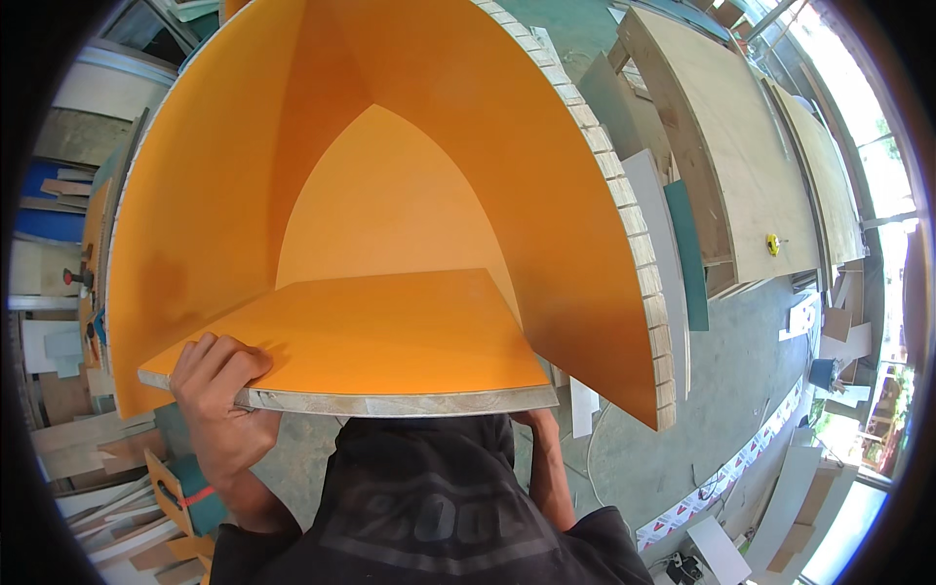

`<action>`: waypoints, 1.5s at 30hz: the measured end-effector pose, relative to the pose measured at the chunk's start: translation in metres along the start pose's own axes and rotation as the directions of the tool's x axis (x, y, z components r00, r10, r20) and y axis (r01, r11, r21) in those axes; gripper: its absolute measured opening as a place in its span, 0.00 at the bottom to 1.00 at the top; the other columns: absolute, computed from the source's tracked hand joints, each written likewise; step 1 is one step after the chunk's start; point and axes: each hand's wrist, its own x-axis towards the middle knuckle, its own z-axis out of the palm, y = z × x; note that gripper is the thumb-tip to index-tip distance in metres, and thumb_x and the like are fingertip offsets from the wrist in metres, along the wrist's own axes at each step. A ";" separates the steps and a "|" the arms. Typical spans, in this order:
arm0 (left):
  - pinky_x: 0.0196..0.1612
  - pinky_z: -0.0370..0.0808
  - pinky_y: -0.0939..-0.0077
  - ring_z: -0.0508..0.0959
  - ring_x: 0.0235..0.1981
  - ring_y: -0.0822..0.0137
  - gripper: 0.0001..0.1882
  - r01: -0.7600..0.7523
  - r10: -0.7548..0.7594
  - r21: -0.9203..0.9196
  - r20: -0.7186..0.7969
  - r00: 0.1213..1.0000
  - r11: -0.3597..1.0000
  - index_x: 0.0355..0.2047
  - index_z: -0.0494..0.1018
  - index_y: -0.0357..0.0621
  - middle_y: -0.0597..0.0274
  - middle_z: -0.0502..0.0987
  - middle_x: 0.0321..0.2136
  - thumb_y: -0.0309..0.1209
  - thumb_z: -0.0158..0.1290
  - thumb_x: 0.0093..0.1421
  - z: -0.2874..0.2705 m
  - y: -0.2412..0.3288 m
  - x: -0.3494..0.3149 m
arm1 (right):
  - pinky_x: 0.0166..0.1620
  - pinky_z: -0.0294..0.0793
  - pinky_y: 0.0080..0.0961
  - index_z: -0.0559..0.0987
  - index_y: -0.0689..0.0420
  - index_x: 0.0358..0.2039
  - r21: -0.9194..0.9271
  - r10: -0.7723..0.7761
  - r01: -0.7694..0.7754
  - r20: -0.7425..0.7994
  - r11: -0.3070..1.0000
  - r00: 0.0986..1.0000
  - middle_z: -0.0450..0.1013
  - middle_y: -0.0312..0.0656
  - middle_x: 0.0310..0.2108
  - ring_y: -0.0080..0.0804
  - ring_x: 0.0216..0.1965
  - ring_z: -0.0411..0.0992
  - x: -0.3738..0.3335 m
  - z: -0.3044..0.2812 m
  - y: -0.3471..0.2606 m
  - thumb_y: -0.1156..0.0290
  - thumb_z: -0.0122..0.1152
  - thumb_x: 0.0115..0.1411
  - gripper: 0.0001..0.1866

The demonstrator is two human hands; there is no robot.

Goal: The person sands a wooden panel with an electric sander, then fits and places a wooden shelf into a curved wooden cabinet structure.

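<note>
In front of me stands a large open box (395, 195) with orange inner faces and bare, pale wood edges. An orange board (390, 327) lies across its lower part, its raw wood edge toward my body. My left hand (222, 395) grips that near edge close to its left end, fingers curled on top and the thumb side below. Under the board's right part is my right hand (534, 419). Only the wrist and a bit of the hand show; its fingers are hidden by the board.
A plywood workbench (741, 166) at the right carries a yellow tape measure (773, 244). A dark green panel (687, 255) leans beside it. Wood offcuts (107, 448) are piled at the left. A cable (592, 448) runs over the concrete floor (643, 429).
</note>
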 end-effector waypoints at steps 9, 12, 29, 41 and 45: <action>0.33 0.66 0.60 0.75 0.29 0.50 0.16 -0.006 0.006 0.004 0.007 1.000 1.000 0.25 0.74 0.39 0.58 0.77 0.25 0.35 0.69 0.43 -0.002 -0.004 0.012 | 0.56 0.78 0.48 0.79 0.56 0.60 0.116 0.084 -0.092 0.070 0.989 0.994 0.83 0.56 0.48 0.57 0.53 0.80 0.018 0.037 0.034 0.52 0.63 0.65 0.28; 0.33 0.67 0.60 0.75 0.29 0.49 0.17 -0.012 0.012 0.007 0.011 1.000 1.000 0.25 0.74 0.39 0.56 0.76 0.25 0.36 0.70 0.43 0.001 -0.012 0.023 | 0.54 0.79 0.46 0.80 0.60 0.58 0.061 0.129 -0.137 0.116 0.989 0.985 0.82 0.60 0.45 0.59 0.51 0.80 0.015 0.017 0.009 0.53 0.63 0.65 0.29; 0.43 0.74 0.56 0.79 0.39 0.45 0.32 -0.037 0.040 0.050 -0.047 0.998 0.998 0.38 0.78 0.37 0.49 0.81 0.34 0.49 0.76 0.43 0.020 -0.054 0.082 | 0.58 0.77 0.45 0.81 0.60 0.58 0.078 0.229 -0.236 0.091 0.969 0.969 0.82 0.60 0.47 0.58 0.54 0.79 -0.012 0.040 0.061 0.55 0.64 0.64 0.28; 0.36 0.73 0.60 0.80 0.30 0.53 0.31 -0.206 0.236 0.134 -0.283 0.929 0.969 0.31 0.76 0.44 0.60 0.79 0.26 0.55 0.76 0.41 0.033 -0.051 0.087 | 0.58 0.78 0.42 0.83 0.60 0.56 0.040 0.212 -0.217 0.098 0.975 0.972 0.82 0.61 0.48 0.56 0.53 0.81 -0.007 0.048 0.088 0.53 0.65 0.64 0.28; 0.35 0.73 0.61 0.80 0.29 0.55 0.32 -0.189 0.231 0.192 -0.230 0.945 0.963 0.31 0.77 0.45 0.62 0.80 0.26 0.58 0.75 0.42 0.023 -0.056 0.084 | 0.57 0.78 0.43 0.84 0.60 0.53 0.019 0.163 -0.166 0.098 0.986 0.982 0.82 0.61 0.47 0.56 0.52 0.81 0.000 0.051 0.084 0.53 0.64 0.63 0.26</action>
